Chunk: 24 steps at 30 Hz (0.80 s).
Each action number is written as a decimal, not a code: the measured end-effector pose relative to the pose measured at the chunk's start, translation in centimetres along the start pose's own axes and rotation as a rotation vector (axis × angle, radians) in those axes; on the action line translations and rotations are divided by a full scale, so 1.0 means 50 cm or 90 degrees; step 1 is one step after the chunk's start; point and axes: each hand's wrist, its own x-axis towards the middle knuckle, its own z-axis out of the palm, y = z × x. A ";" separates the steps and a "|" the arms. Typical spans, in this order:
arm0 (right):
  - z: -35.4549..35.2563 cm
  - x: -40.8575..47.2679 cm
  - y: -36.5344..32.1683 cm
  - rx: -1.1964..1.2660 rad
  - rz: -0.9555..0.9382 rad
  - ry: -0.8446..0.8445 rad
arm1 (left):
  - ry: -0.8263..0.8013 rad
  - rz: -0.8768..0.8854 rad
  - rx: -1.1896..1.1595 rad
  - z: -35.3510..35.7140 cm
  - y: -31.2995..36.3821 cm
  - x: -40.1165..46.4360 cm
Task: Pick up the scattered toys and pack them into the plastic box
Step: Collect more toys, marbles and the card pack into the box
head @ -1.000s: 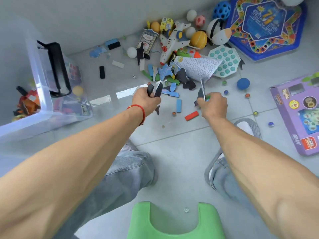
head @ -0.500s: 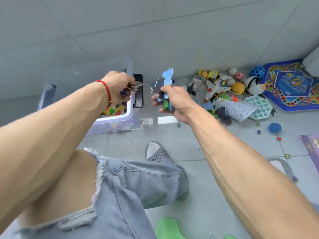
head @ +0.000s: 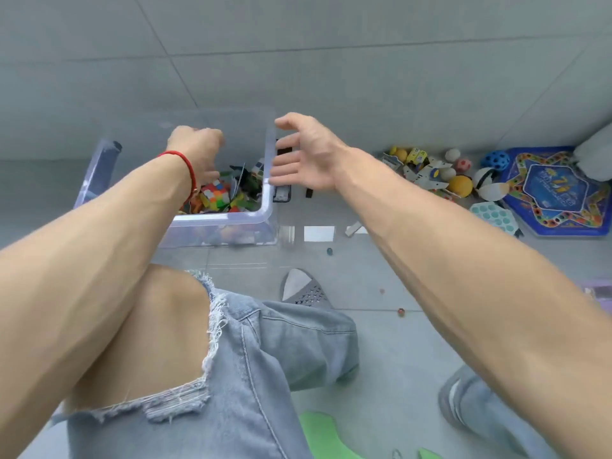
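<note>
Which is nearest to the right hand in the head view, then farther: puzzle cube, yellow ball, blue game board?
From the right hand:
1. Puzzle cube, in the plastic box to its left.
2. Yellow ball, in the toy pile to its right.
3. Blue game board, far right.

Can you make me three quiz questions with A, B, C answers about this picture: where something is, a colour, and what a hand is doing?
1. Where is the puzzle cube?
A. Inside the plastic box
B. On the game board
C. On the green stool

2. What colour is the band on the left wrist?
A. Blue
B. Red
C. Yellow

3. How is the right hand?
A. Closed on a ball
B. Flat on the floor
C. Open and empty

Answers:
1. A, the cube lies among the toys within the clear walls.
2. B, a thin red cord circles that wrist.
3. C, its fingers are spread beside the box rim with nothing in them.
</note>
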 end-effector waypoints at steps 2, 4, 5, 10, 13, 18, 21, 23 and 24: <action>-0.087 -0.042 0.005 -0.166 -0.009 0.073 | -0.039 0.075 0.051 0.036 0.024 -0.034; -0.191 -0.094 0.015 -0.298 -0.016 0.150 | -0.102 0.176 0.127 0.097 0.038 -0.076; -0.244 -0.126 0.018 -0.372 -0.006 0.176 | -0.140 0.223 0.169 0.136 0.042 -0.104; -0.490 -0.302 0.020 -0.658 0.115 0.225 | -0.344 0.270 0.345 0.386 -0.058 -0.227; -0.620 -0.413 0.045 -0.700 0.175 0.245 | -0.465 0.174 0.419 0.525 -0.213 -0.295; -0.798 -0.543 0.213 -0.668 0.242 0.292 | -0.482 0.208 0.538 0.650 -0.414 -0.374; -0.865 -0.561 0.392 -0.648 0.254 0.351 | -0.457 0.232 0.518 0.679 -0.456 -0.366; -0.882 -0.554 0.508 -0.666 0.269 0.402 | -0.446 0.268 0.519 0.696 -0.466 -0.358; -0.887 -0.546 0.561 -0.700 0.269 0.436 | -0.452 0.295 0.527 0.704 -0.468 -0.352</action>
